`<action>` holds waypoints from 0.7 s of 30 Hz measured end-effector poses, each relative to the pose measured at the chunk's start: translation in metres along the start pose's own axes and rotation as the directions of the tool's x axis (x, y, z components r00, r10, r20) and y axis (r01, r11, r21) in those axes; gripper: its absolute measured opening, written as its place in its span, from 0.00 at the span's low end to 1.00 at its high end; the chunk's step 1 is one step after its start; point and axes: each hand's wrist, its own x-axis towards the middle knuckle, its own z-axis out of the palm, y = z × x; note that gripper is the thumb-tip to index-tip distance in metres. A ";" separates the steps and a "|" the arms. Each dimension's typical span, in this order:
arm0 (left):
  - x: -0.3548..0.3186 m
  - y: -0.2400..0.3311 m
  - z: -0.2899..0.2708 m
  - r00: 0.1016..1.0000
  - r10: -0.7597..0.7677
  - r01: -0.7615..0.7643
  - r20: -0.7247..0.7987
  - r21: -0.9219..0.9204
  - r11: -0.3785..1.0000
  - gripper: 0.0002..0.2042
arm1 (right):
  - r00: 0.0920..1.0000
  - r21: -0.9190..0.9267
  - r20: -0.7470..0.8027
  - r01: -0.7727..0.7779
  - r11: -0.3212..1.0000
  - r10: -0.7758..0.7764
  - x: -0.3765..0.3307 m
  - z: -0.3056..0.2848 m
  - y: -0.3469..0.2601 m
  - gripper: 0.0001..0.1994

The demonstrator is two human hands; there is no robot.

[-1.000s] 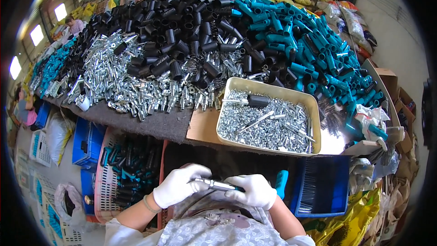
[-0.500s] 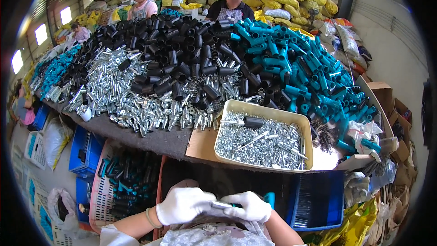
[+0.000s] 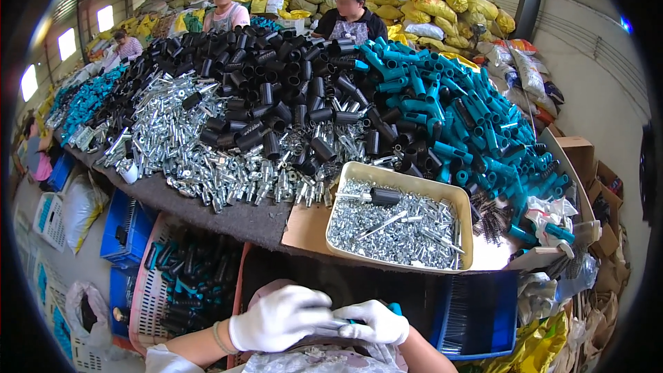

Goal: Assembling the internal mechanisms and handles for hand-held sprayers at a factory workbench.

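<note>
My left hand point(image 3: 282, 319), in a white glove, is slightly blurred, its fingers bent over a silver metal part point(image 3: 331, 325) in front of my apron. My right hand point(image 3: 376, 322), also gloved in white, is closed round a teal plastic handle point(image 3: 394, 309), of which only a short end shows behind the fingers. The metal part reaches from the right fingers toward the left hand; where it joins the handle is hidden. Just beyond, a cream tray point(image 3: 400, 263) of small metal fittings stands on the table edge, with a black sleeve on a metal rod point(image 3: 385, 196) lying on top.
Heaps of metal shafts point(image 3: 186, 121), black tubes point(image 3: 266, 93) and teal handles point(image 3: 431, 86) cover the table. Below it are a pink basket point(image 3: 153, 297) of teal-and-black handles and a blue bin point(image 3: 480, 311) of thin rods. Two people sit across the table; others are farther left.
My left hand has shifted slightly left and its fingers have moved over the metal part. Both hands appear a little lower. The view has tilted slightly, and the person opposite has turned their head.
</note>
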 end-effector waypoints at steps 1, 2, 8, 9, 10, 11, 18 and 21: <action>-0.005 -0.005 0.001 0.988 -0.132 0.125 -0.075 -0.091 0.988 0.25 | 0.997 -0.049 -0.071 -0.006 0.999 0.003 0.000 0.003 0.000 0.25; -0.009 -0.014 0.001 0.973 -0.222 0.216 -0.070 -0.079 0.973 0.30 | 0.982 -0.087 -0.186 0.021 0.996 -0.037 0.000 0.007 0.000 0.24; -0.042 -0.037 0.041 0.868 -0.334 0.400 0.367 -0.119 0.909 0.39 | 0.711 0.689 -0.696 0.624 0.368 0.096 0.018 0.048 -0.023 0.25; -0.055 -0.044 0.036 0.924 -0.263 0.322 0.279 -0.191 0.927 0.36 | 0.688 0.705 -0.703 0.643 0.301 0.178 0.016 0.044 -0.024 0.19; -0.063 -0.043 0.023 0.925 -0.314 0.366 0.213 -0.286 0.886 0.35 | 0.683 0.694 -0.720 0.699 0.176 0.126 0.011 0.033 -0.007 0.14; -0.071 -0.036 0.005 0.833 -0.486 0.546 0.266 -0.241 0.803 0.33 | 0.625 0.670 -0.732 0.733 0.121 0.270 0.007 0.028 0.008 0.16; -0.052 -0.039 0.041 0.612 -0.739 0.688 0.283 0.271 0.673 0.28 | 0.509 0.963 -0.248 0.219 0.155 0.824 0.115 0.073 0.255 0.12; -0.045 -0.073 0.079 0.760 -0.563 0.634 0.325 -0.181 0.752 0.29 | 0.462 0.889 -0.391 -0.036 0.457 0.796 0.131 0.064 0.362 0.16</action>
